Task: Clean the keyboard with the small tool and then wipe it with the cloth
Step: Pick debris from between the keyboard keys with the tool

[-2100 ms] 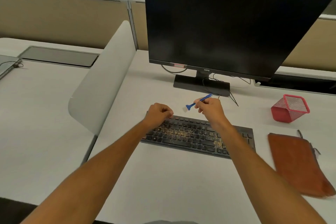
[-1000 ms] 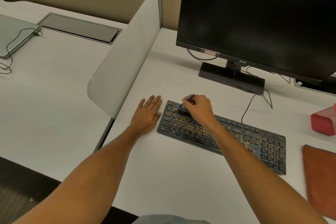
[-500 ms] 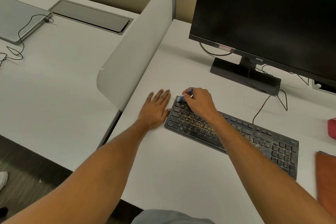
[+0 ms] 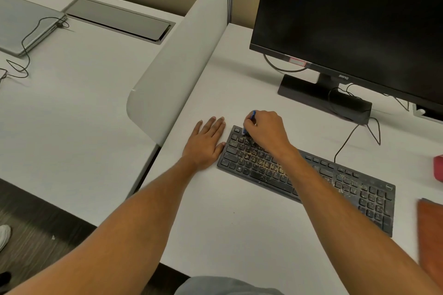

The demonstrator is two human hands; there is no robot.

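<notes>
A black keyboard [image 4: 335,179] lies on the white desk [image 4: 239,223], its keys speckled with yellowish crumbs. My right hand [image 4: 267,130] hovers over the keyboard's far left corner and pinches a small blue brush [image 4: 249,122], whose tip is down on the top-left keys. My left hand [image 4: 207,142] lies flat on the desk, fingers straight, its edge against the keyboard's left side. An orange-brown cloth [image 4: 431,235] lies at the right edge of the view, partly cut off.
A dark monitor [image 4: 347,19] on its stand [image 4: 323,97] rises behind the keyboard, cables trailing. A grey divider panel [image 4: 177,55] stands to the left. Beyond it lie a closed laptop [image 4: 21,21] and a desk hatch [image 4: 119,19]. A red object [image 4: 438,166] shows at the right edge.
My right hand brought the brush from the air down onto the top-left keys and keeps working there. My left hand uncurled and came to lie flat beside the keyboard. The view swung left.
</notes>
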